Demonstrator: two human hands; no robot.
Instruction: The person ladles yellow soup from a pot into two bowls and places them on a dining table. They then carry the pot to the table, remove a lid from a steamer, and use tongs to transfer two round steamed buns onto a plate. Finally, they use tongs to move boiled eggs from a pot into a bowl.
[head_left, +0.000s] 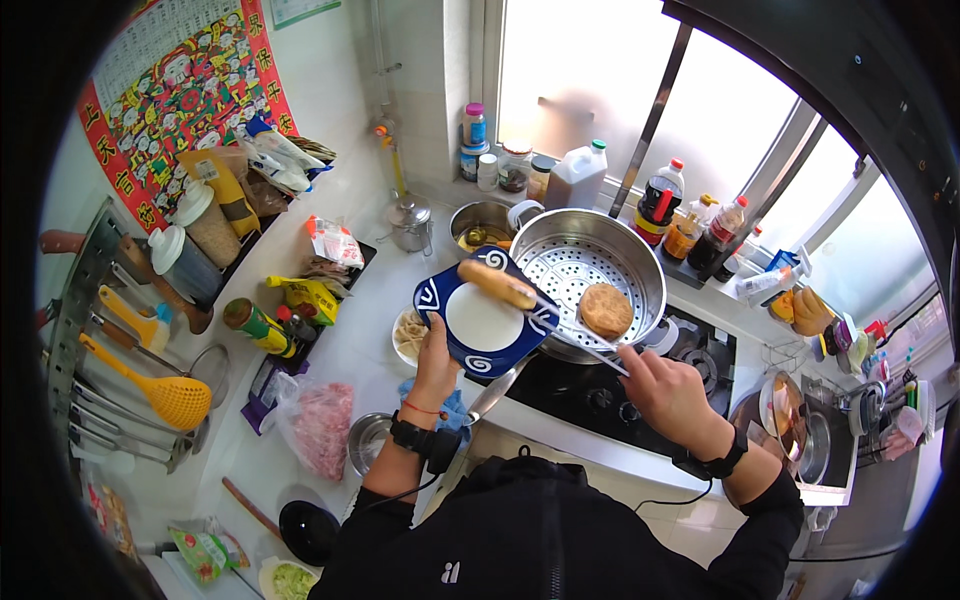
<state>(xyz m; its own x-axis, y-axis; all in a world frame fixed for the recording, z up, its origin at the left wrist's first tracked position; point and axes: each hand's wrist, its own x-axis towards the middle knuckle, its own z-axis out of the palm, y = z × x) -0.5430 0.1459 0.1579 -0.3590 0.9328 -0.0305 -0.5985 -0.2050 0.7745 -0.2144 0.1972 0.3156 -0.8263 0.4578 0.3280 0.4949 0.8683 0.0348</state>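
My left hand (437, 362) holds a blue-rimmed square plate (486, 320) with a white centre by its near edge. In my right hand (664, 390) is a pair of metal chopsticks (581, 335), whose tips grip an elongated golden-brown piece of food (496, 284), slightly blurred, over the plate. Whether that piece touches the plate I cannot tell. Just right of the plate, a round browned flatbread (606, 310) lies on the perforated floor of a steel steamer (651, 262).
Behind the plate stands a steel pot (466, 225) with a ladle in it. A pan handle (493, 396) juts over the counter edge. Left are a plate of dumplings (409, 339), a bag of pink minced meat (319, 427) and a metal bowl (367, 442). Bottles (660, 199) line the windowsill.
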